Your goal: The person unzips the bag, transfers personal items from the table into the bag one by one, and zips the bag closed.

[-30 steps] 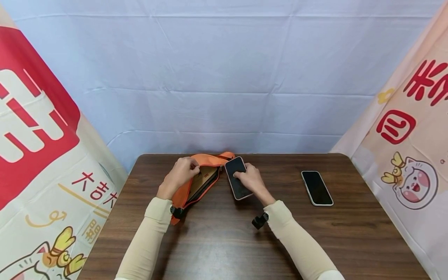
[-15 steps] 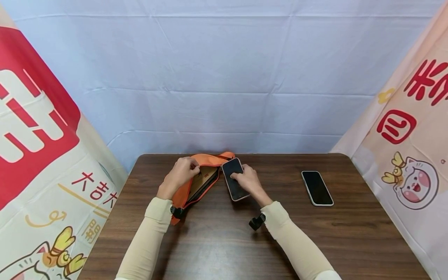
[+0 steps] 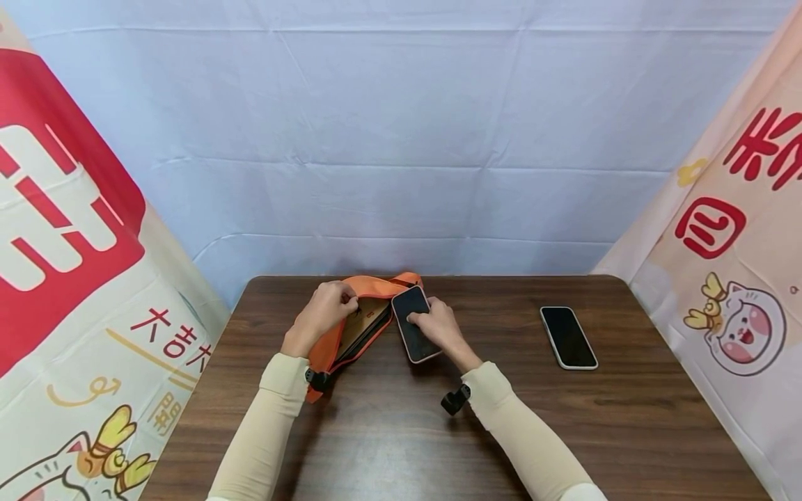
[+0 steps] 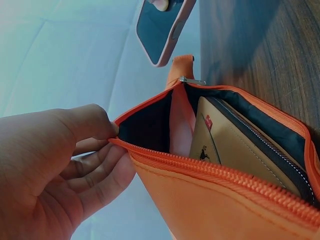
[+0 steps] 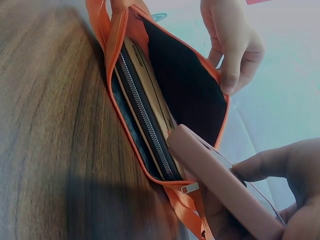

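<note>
A dark brown wooden table [image 3: 626,431] is standing in a cloth-draped corner.
A pale blue creased fabric backdrop [image 3: 401,139] is hanging behind it, while a cream banner with red characters and a cartoon cat [image 3: 69,292] is leaning in on one side and a peach banner with red characters and a pink-cheeked cat [image 3: 733,278] on the other; even light is falling throughout.

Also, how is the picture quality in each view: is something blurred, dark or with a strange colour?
Head view: even, soft light, sharp; the right hand and its phone cast a faint shadow on the table. Left wrist view: bluish-green cast, the close left hand is soft, the orange pouch sharper. Right wrist view: the pink-cased phone is blurred near the lens, and the pouch interior is dark.
</note>
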Motion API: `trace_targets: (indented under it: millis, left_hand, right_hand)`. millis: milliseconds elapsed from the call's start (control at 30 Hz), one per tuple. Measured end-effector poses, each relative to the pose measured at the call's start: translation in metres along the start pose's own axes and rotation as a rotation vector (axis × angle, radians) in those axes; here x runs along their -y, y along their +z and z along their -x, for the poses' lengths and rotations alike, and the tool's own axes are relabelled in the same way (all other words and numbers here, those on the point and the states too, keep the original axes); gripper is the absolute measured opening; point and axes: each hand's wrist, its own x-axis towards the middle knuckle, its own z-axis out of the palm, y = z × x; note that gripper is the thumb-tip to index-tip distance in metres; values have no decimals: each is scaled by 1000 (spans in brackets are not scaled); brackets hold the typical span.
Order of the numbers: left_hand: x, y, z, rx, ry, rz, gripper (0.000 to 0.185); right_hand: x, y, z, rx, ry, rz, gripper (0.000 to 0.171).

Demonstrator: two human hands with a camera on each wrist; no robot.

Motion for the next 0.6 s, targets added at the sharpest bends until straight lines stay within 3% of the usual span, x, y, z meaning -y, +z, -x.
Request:
trace_targets:
  millis: [600]
  left_hand:
    - [0, -1, 0, 1, -15, 0, 13]
  right_hand:
    - [4, 9, 1, 49, 10, -67, 54]
